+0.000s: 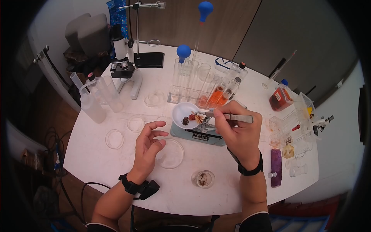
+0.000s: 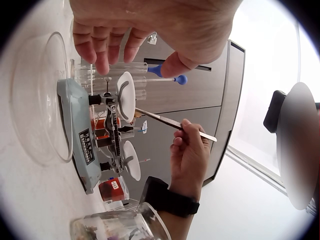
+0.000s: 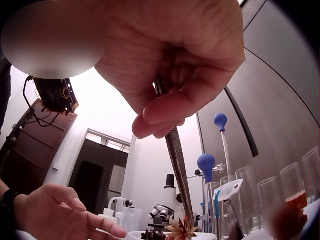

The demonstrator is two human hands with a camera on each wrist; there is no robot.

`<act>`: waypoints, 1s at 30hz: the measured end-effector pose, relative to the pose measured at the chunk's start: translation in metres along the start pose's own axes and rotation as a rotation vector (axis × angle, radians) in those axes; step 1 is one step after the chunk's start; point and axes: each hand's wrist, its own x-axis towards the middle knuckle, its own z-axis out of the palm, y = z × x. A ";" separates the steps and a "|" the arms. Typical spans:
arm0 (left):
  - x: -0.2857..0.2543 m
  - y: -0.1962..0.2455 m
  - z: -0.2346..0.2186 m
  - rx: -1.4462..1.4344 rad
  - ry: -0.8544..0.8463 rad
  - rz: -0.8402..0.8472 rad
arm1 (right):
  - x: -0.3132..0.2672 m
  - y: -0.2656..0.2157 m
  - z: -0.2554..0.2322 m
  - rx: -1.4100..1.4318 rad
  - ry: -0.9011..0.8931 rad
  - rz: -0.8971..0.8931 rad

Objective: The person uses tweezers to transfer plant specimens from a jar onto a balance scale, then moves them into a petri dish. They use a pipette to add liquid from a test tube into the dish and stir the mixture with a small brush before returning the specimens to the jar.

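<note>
My right hand (image 1: 243,133) pinches metal tweezers (image 3: 175,152) between thumb and fingers. Their tips reach down to a star anise (image 3: 181,230) over the white pan (image 1: 178,112) of a small blue-green balance scale (image 1: 181,132). Small dark brown pieces (image 1: 185,121) and reddish bits (image 1: 192,116) lie in that pan beside the star anise. To the left of the scale, my left hand (image 1: 147,149) hovers with loosely bent fingers and holds nothing. A clear petri dish (image 1: 170,167) lies beside and below it. The second pan (image 2: 132,161) is white too.
Near the front stands a glass beaker (image 1: 203,179) holding some pieces. Test tubes, some with orange liquid (image 1: 215,97), and blue-bulbed droppers (image 1: 184,52) stand behind the scale. A microscope (image 1: 125,69) and plastic bottles (image 1: 92,108) are back left; a purple block (image 1: 276,168) and glassware lie right.
</note>
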 end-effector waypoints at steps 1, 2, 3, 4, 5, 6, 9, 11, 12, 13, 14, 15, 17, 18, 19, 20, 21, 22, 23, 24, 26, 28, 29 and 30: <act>0.000 0.000 0.000 -0.001 0.000 0.000 | 0.000 0.000 -0.001 -0.011 -0.004 0.005; 0.000 0.000 0.000 -0.003 -0.001 0.000 | 0.000 -0.001 -0.001 -0.001 0.001 0.009; 0.000 0.000 0.000 -0.005 -0.002 0.000 | 0.000 -0.002 -0.001 0.010 0.006 0.012; 0.000 0.000 0.000 -0.007 -0.004 0.000 | 0.000 -0.003 -0.001 0.021 0.012 0.016; 0.000 -0.001 0.000 -0.008 -0.005 0.001 | 0.000 -0.003 -0.001 0.018 0.018 0.011; 0.000 -0.001 0.000 -0.008 -0.005 0.002 | 0.000 -0.003 -0.001 0.015 0.025 0.006; 0.000 -0.001 0.000 -0.010 -0.005 0.003 | -0.001 -0.005 -0.002 0.036 0.057 0.009; 0.000 -0.001 0.000 -0.011 -0.003 0.002 | -0.001 -0.005 -0.002 0.049 0.076 0.006; 0.000 -0.001 0.000 -0.011 -0.003 0.002 | -0.001 -0.004 -0.002 0.049 0.082 0.000; 0.000 -0.001 0.000 -0.011 -0.003 0.002 | 0.000 -0.004 -0.003 0.049 0.089 -0.006; 0.000 0.000 0.000 -0.010 -0.003 0.000 | 0.000 -0.004 -0.003 0.049 0.086 -0.005; 0.000 0.000 0.000 -0.009 -0.003 -0.001 | 0.000 -0.005 -0.004 0.050 0.084 -0.004; 0.000 0.000 0.000 -0.006 -0.003 -0.002 | 0.000 -0.005 -0.004 0.058 0.084 0.001; 0.000 0.000 0.000 -0.004 -0.002 -0.001 | 0.000 -0.005 -0.003 0.066 0.086 0.004; 0.000 0.000 0.000 -0.002 -0.001 -0.001 | 0.000 -0.005 -0.003 0.074 0.088 0.008; 0.000 0.000 0.000 -0.004 -0.002 -0.002 | 0.000 -0.005 -0.003 0.070 0.087 0.007; 0.000 0.000 0.000 -0.006 -0.002 -0.003 | 0.000 -0.004 -0.003 0.065 0.085 0.006; 0.000 0.001 0.001 -0.008 -0.003 -0.004 | -0.001 -0.003 -0.002 0.061 0.084 0.005; 0.000 0.001 0.001 -0.009 -0.003 -0.005 | 0.000 -0.002 -0.002 0.049 0.082 0.001; 0.000 0.001 0.001 -0.010 -0.004 -0.005 | 0.000 -0.002 -0.002 0.037 0.080 -0.003; 0.000 0.001 0.001 -0.015 -0.005 -0.005 | 0.000 -0.002 -0.002 0.032 0.082 -0.001; 0.000 0.000 0.000 -0.022 -0.007 -0.003 | 0.000 -0.004 -0.001 0.047 0.088 0.012; -0.001 0.001 0.001 -0.004 0.005 -0.011 | 0.000 -0.004 -0.001 0.050 0.089 0.014; -0.001 0.003 0.004 0.014 0.017 -0.018 | 0.000 -0.004 -0.001 0.053 0.090 0.017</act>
